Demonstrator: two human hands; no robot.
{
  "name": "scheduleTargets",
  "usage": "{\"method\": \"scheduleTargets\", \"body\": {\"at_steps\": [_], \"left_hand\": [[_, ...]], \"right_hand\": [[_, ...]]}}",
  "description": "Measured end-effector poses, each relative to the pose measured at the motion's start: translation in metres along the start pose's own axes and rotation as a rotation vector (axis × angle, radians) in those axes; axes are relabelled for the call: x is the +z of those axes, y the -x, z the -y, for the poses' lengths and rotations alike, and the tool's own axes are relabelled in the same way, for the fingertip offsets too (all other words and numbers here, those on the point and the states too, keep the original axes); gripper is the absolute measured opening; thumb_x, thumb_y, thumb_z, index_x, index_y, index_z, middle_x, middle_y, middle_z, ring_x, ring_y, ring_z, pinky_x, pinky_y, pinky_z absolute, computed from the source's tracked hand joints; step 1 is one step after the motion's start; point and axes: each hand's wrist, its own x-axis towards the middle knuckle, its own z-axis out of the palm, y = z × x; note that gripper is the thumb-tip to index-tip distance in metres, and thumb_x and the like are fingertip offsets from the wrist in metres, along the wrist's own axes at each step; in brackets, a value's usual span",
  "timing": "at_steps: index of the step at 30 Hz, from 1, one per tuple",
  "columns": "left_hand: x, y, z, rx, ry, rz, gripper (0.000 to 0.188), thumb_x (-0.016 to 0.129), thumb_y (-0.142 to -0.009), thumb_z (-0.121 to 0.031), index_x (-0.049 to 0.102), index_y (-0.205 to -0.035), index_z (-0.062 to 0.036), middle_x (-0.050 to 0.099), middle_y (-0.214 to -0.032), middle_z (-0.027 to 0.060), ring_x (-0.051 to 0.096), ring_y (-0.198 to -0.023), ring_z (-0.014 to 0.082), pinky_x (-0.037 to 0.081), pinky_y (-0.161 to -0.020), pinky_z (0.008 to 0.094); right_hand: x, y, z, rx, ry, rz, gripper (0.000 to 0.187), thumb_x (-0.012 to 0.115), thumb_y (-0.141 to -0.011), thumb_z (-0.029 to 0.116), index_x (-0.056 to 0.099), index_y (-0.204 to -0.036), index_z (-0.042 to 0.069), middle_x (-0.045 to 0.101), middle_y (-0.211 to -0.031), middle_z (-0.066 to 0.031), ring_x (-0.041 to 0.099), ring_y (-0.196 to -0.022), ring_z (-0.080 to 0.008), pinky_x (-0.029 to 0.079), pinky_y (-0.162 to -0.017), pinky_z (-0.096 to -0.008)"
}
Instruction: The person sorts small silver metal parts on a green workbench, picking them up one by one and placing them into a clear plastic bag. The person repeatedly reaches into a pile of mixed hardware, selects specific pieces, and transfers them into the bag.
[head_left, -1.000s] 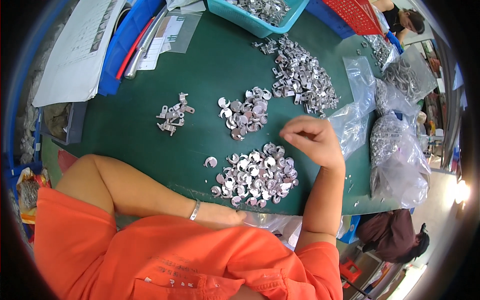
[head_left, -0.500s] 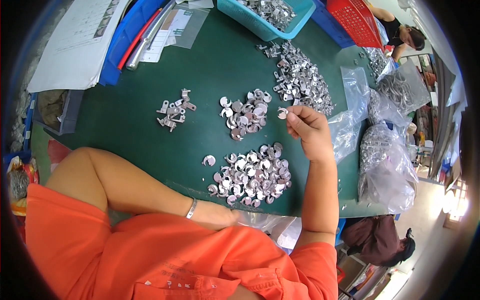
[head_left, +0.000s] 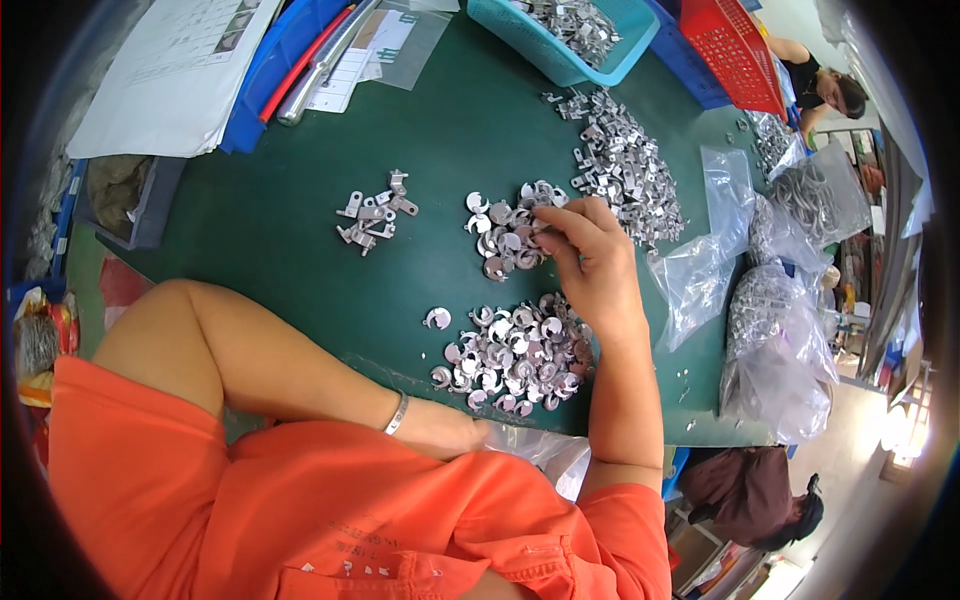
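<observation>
My right hand (head_left: 597,265) is over the right side of a small heap of round, notched metal discs (head_left: 508,240). Its thumb and fingertips curl together among the pieces; whatever they grip is hidden. Nearer me lies a larger heap of similar discs (head_left: 515,355), with one loose disc (head_left: 437,318) off its left side. Resting low at the table's near edge, my left hand (head_left: 448,430) wears a metal bracelet (head_left: 398,412) at the wrist. Its fingers are hidden beside a clear plastic bag (head_left: 540,447).
Bent metal brackets lie in a small cluster (head_left: 375,213) at left and a big heap (head_left: 630,170) at far right. A turquoise basket (head_left: 560,62) of metal parts stands behind. Bagged parts (head_left: 780,345) line the right edge. Papers (head_left: 165,75) lie far left. Two people are beyond.
My right hand has moved left and slightly down to the small disc heap; the notched disc it held up is no longer visible in its fingers. My left hand stays low. The view has shifted slightly.
</observation>
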Motion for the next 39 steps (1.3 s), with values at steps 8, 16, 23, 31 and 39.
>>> {"method": "scheduleTargets", "body": {"at_steps": [8,16,23,31,39], "left_hand": [[-0.014,0.009,-0.013,-0.023,0.07,0.042,0.024,0.034,-0.093,-0.017,0.04,-0.089,0.0058,0.055,-0.084,0.0293,0.058,-0.078,0.0387,0.046,-0.068,0.0398],[-0.012,0.009,-0.009,0.01,0.031,0.042,0.024,0.041,-0.089,-0.016,0.041,-0.09,0.0086,0.053,-0.072,0.0245,0.061,-0.07,0.0338,0.047,-0.058,0.0361],[-0.01,0.008,-0.005,0.095,-0.022,0.019,0.024,0.042,-0.088,-0.016,0.039,-0.091,0.007,0.05,-0.066,0.0206,0.059,-0.066,0.0344,0.046,-0.056,0.0378],[-0.009,0.009,-0.007,0.038,0.139,-0.007,0.021,0.042,-0.091,-0.016,0.039,-0.092,0.0046,0.054,-0.07,0.0232,0.059,-0.065,0.0355,0.045,-0.055,0.0386],[-0.009,0.009,-0.005,0.109,-0.035,-0.005,0.018,0.04,-0.09,-0.012,0.041,-0.087,0.0052,0.05,-0.066,0.0183,0.06,-0.063,0.0278,0.044,-0.053,0.0333]], "right_hand": [[-0.015,0.015,-0.014,0.601,-0.825,-0.041,0.02,0.057,-0.086,0.004,0.06,-0.104,-0.006,0.063,-0.082,-0.0065,0.061,-0.069,-0.0122,0.048,-0.055,-0.0219],[-0.031,0.024,-0.018,0.479,-1.079,0.042,0.018,0.054,-0.086,-0.001,0.059,-0.102,-0.005,0.062,-0.087,-0.0083,0.062,-0.072,-0.014,0.05,-0.058,-0.0232],[-0.058,0.03,-0.012,0.105,-0.574,0.462,0.015,0.063,-0.071,-0.009,0.065,-0.083,-0.001,0.06,-0.088,-0.0116,0.059,-0.081,-0.0215,0.046,-0.069,-0.0296],[0.0,0.018,0.002,-0.043,-0.063,0.032,0.015,0.065,-0.071,-0.003,0.062,-0.086,0.0,0.058,-0.085,-0.0111,0.057,-0.075,-0.0282,0.047,-0.067,-0.0329],[-0.036,0.026,-0.011,0.18,-0.433,0.22,0.011,0.062,-0.074,-0.005,0.063,-0.084,-0.001,0.061,-0.075,-0.0082,0.057,-0.067,-0.0147,0.043,-0.058,-0.025]]}}
